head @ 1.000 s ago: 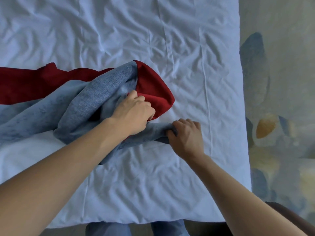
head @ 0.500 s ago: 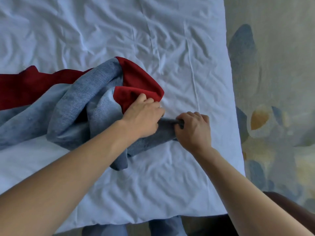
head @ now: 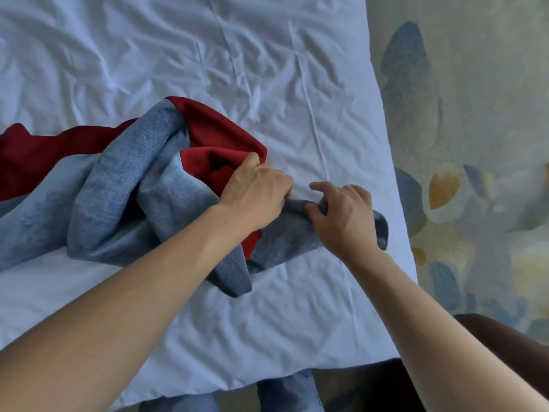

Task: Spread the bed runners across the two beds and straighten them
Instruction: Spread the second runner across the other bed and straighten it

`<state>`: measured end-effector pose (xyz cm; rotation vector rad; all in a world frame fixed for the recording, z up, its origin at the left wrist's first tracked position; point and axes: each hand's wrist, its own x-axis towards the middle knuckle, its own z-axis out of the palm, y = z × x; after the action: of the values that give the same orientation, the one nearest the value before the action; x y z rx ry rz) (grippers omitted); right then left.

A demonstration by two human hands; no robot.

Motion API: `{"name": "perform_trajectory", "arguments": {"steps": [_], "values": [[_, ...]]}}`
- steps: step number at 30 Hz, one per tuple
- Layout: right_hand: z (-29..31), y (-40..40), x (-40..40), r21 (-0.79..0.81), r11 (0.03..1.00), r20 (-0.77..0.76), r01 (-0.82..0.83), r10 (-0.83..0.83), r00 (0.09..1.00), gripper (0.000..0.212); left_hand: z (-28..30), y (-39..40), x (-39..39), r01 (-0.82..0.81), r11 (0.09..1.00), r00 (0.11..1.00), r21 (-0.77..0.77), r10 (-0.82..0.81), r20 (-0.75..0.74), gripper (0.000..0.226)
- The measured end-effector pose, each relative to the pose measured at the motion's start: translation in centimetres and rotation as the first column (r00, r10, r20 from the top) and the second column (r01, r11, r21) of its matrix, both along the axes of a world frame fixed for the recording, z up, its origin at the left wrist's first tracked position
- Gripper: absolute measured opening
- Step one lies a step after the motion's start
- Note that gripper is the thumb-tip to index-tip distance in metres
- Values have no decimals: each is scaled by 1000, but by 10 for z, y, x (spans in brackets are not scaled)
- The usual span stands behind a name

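The bed (head: 178, 55), under a creased white sheet, is filling most of the view, its side edge running from twelve o'clock down to four o'clock and its near edge crossing at six o'clock. Bare sheet is lying open toward twelve and toward six. A patterned carpet (head: 475, 114) is showing at three o'clock. The bed runner (head: 118, 203), grey-blue with a red face, is lying bunched from nine o'clock to centre, its grey end reaching near the side edge. The left hand (head: 255, 194) is clenching red and grey folds. The right hand (head: 344, 215) is pinching the grey end, forefinger lifting.
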<state>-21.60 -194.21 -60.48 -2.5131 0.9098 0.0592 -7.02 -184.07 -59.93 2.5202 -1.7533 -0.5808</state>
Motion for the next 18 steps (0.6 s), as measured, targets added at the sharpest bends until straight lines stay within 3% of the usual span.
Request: {"name": "perform_trajectory", "arguments": {"steps": [3, 9, 13, 16, 18], "values": [[-1, -21, -7, -59, 998, -27, -37, 35, 999, 17, 3, 5, 6, -14, 1000, 1000, -10, 13, -22, 11], [1, -59, -30, -212, 969, -7, 125, -129, 992, 25, 11, -3, 20, 53, 999, 996, 8, -53, -75, 20], [-1, -35, -38, -164, 985, -106, -61, 44, 993, 41, 13, -7, 28, 40, 999, 993, -17, -42, -115, 16], [-12, -31, -35, -225, 966, -133, -125, 97, 986, 15, 16, -7, 25, 113, 993, 978, 44, -103, -181, 13], [-17, -49, -29, -292, 953, -140, -81, 41, 989, 11, 20, -4, 27, 113, 992, 974, 64, -98, -204, 8]]}}
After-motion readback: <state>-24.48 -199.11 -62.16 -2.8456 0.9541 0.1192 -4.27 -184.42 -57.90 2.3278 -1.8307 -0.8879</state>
